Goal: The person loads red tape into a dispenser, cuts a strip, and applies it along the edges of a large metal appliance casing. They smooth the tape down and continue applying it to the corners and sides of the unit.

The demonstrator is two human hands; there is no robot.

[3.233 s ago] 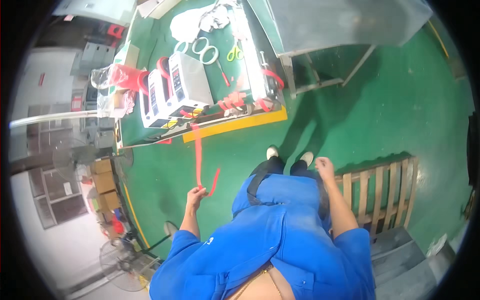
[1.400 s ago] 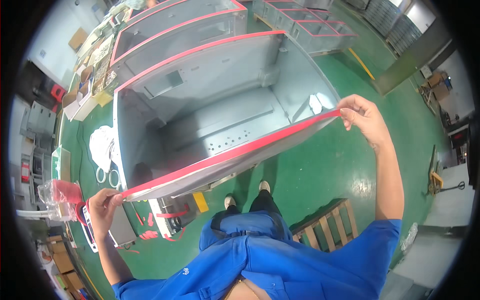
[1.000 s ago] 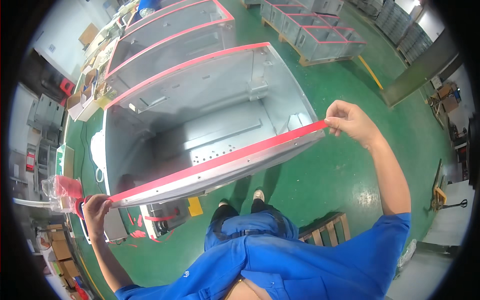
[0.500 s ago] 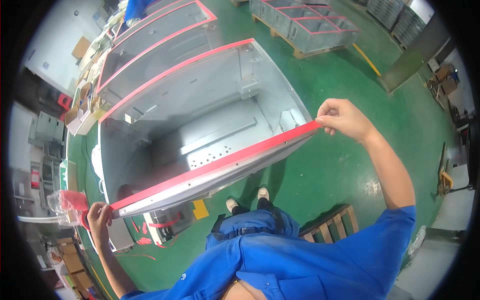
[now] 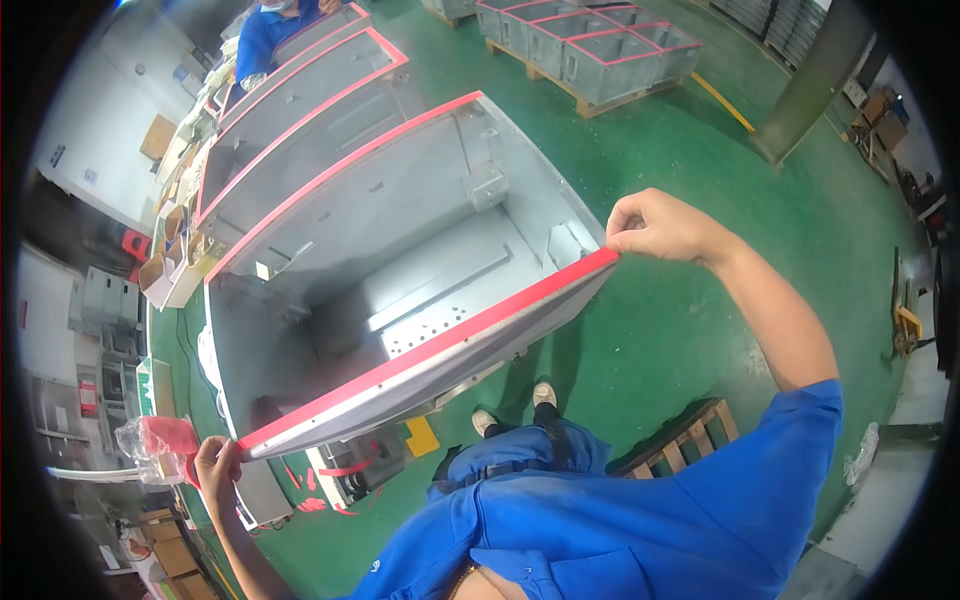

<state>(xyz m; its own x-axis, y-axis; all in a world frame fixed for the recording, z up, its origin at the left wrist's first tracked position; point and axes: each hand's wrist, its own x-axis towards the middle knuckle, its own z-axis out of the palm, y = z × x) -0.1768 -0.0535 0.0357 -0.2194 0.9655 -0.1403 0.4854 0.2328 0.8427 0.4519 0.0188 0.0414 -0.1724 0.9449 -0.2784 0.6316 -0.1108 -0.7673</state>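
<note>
A large open grey metal cabinet shell lies in front of me, its hollow inside facing up. Along its near edge runs a strip of red tape, stretched straight from corner to corner. At the right corner my right hand pinches the tape's end between thumb and fingers. My left hand has its fingers closed on the tape at the left corner. Right beside it is a red item in clear plastic, whose kind I cannot make out. Red tape also lines the cabinet's far edge.
More red-edged metal shells stand behind, where a co-worker in blue is. Farther right, grey boxes rest on a pallet. A wooden pallet lies by my legs; red scraps litter the green floor near a machine part.
My view has shifted, so the cabinet appears lower and the co-worker shows more. At the right, the tape and my right hand have come closer to the cabinet's corner. Both hands keep their pinch.
</note>
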